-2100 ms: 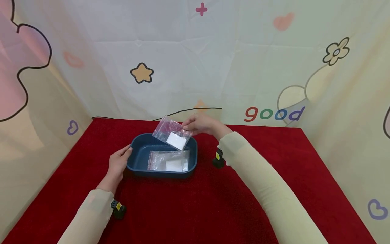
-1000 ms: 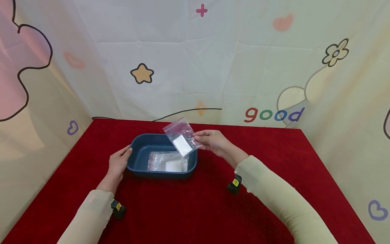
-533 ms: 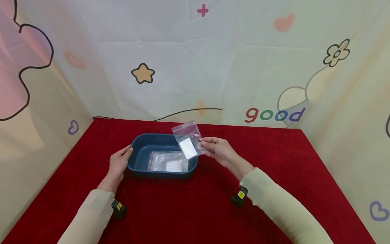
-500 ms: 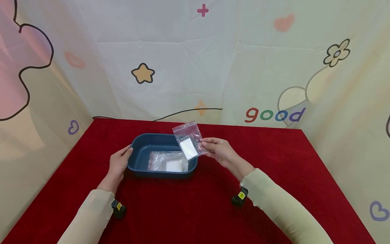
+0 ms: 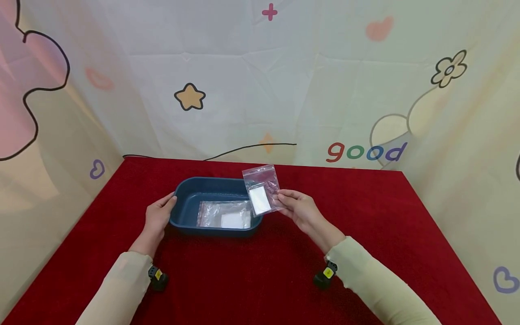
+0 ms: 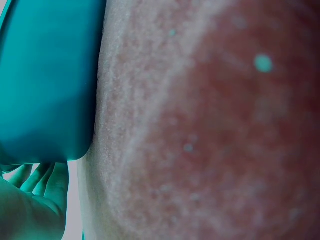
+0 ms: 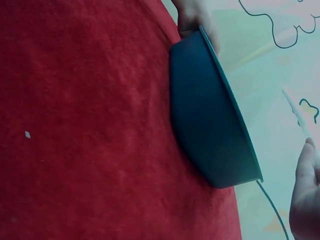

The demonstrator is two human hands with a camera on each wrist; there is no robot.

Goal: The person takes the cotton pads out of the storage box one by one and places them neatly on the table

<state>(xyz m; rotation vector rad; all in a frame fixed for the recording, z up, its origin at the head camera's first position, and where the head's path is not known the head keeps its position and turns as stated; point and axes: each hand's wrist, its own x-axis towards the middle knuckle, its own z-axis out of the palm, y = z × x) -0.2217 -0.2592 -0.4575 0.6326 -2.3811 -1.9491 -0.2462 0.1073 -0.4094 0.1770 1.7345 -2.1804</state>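
Observation:
In the head view my left hand [image 5: 156, 219] grips the left rim of a dark blue plastic basin [image 5: 215, 232], thumb over the edge. The left wrist view shows that hand [image 6: 32, 210] under the basin wall [image 6: 47, 85]. Between thumb and fingers, my right hand [image 5: 302, 210] pinches the right edge of a clear zip bag [image 5: 268, 177]. A flat white rectangle [image 5: 259, 200] sits inside this bag, which hangs tilted above the basin's right end. Another clear bag [image 5: 211, 213] with a white piece inside lies on the basin floor.
The basin stands on a red cloth-covered table [image 5: 227, 280]. A printed curtain [image 5: 243, 90] rises behind the table and along both sides. In the right wrist view, a small pale speck [image 7: 27, 134] lies on the red cloth.
My right hand has carried the zip bag rightward and toward me, turning it more upright. The left hand and the basin have stayed in place.

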